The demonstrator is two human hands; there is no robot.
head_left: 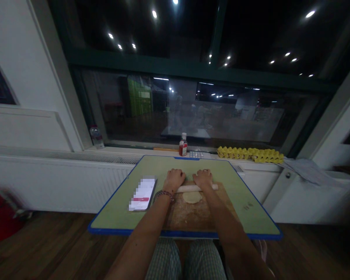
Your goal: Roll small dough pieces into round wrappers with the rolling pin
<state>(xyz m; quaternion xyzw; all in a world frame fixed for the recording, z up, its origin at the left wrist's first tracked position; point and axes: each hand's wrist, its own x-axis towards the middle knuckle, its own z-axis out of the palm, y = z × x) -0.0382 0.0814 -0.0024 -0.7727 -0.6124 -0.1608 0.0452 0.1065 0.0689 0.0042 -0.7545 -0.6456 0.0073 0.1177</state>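
A pale wooden rolling pin (pixel 190 189) lies crosswise over a brown wooden board (pixel 189 217) dusted with flour. My left hand (pixel 175 179), with a beaded bracelet at the wrist, is closed over the pin's left end. At its other end my right hand (pixel 203 179) is closed too, fingers curled over the wood. A flat, roughly round piece of dough (pixel 192 197) rests on the board just on my side of the pin. The undersides of both hands are hidden.
The board lies on a green table (pixel 113 214) with a blue edge. Left of it is a phone (pixel 143 194), its screen lit. On the sill stand a small bottle of red liquid (pixel 183 146), a yellow egg carton (pixel 247 154) and a clear plastic bottle (pixel 97 137).
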